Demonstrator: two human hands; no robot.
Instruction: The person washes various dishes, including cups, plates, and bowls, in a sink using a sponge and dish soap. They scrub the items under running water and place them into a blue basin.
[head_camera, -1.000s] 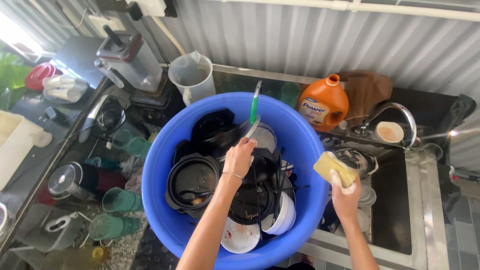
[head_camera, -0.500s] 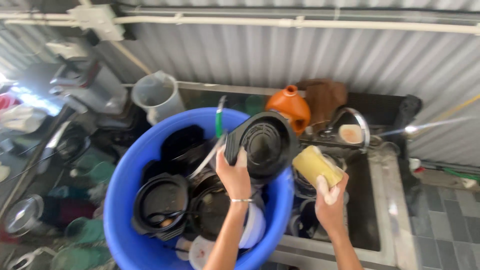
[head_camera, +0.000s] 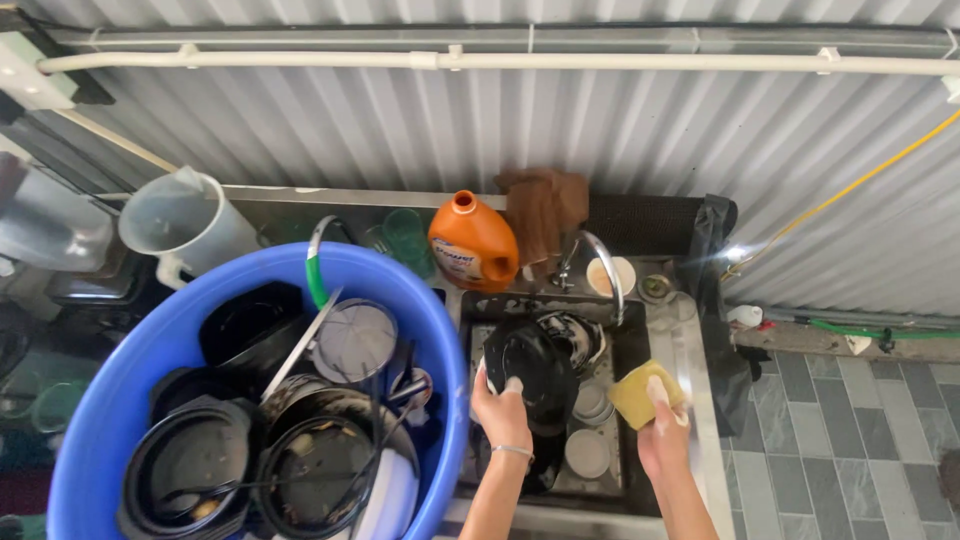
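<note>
Left hand (head_camera: 502, 408) grips a black round dish (head_camera: 530, 368) by its rim, tilted over the steel sink (head_camera: 662, 340). Right hand (head_camera: 661, 436) is closed round a yellow sponge (head_camera: 643, 392), just beside the dish, not touching it. Scrubbing of this dish looks not yet begun. Sink holds a few small plates (head_camera: 588, 450) below. Blue tub (head_camera: 130, 400) at left is heaped with black bowls and lids, food scraps showing: bulk of washing appears left. Orange detergent jug (head_camera: 472, 243) stands behind the sink.

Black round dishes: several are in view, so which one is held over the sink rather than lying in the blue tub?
The black round dish gripped by the left hand above the metal sink; the others lie stacked inside the blue plastic tub.
</note>
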